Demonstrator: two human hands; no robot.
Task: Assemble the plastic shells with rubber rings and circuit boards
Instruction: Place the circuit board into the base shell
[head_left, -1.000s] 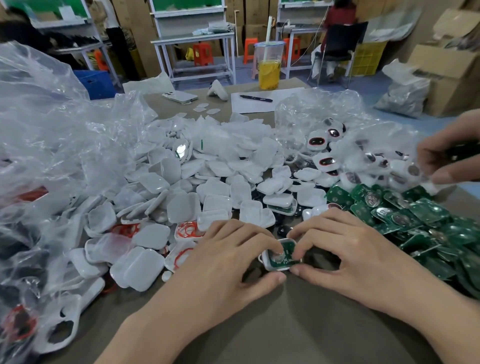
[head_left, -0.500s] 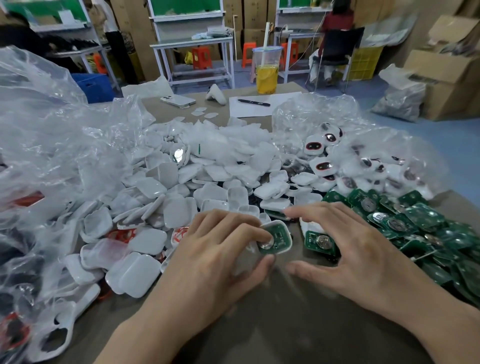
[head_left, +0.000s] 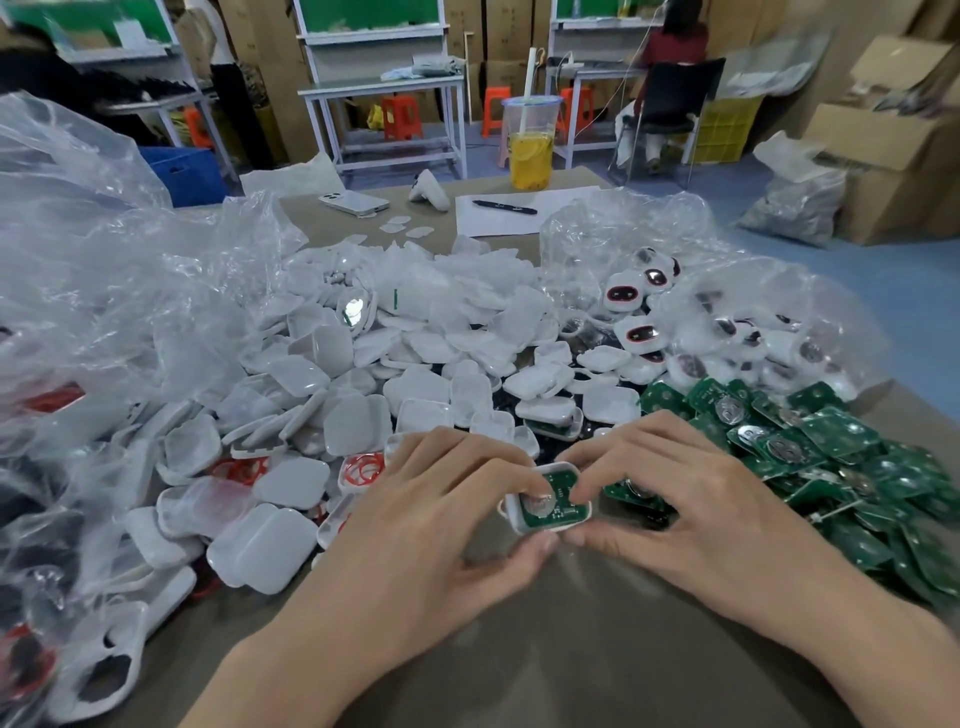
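Pinching one white shell from both sides, left hand and right hand clamp it at the table's near middle, a green board seated inside. Loose shells heap up behind the left knuckles, red rings among them. A board pile crowds the right wrist. Crinkled bags wall off the left. Farther back: phone, pen, yellow drink.

The left hand and right hand cover the shell sides. The bag and boards run off the picture.
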